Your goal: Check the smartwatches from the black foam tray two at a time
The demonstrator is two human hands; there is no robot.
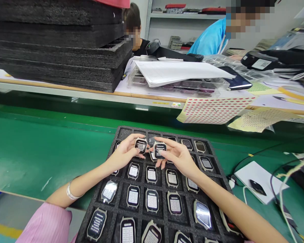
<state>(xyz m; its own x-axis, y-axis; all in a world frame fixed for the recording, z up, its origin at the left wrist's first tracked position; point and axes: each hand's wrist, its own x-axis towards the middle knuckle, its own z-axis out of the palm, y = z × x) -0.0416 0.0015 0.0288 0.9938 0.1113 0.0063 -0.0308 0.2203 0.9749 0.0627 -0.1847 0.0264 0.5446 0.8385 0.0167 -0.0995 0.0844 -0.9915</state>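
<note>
My left hand (131,146) grips a smartwatch case (141,145) without straps, its screen lit with lines of white text. Close beside it, my right hand (176,153) holds a second smartwatch case (159,150), the thumb lying on its lit screen. Both are held above a black foam tray (164,131) divided into square compartments. Several more watch cases lie in the compartments, many showing a white grid on screen, such as this watch (151,174). One watch (202,214) reflects glare. My hands and forearms hide some compartments.
A tall stack of black foam trays (53,50) stands on the shelf at left. Papers (182,72) lie over clear plastic trays there, near a phone (235,78). Sticker sheets (215,109) hang off its edge. Cables and a white box (260,180) are at right. Two people sit beyond.
</note>
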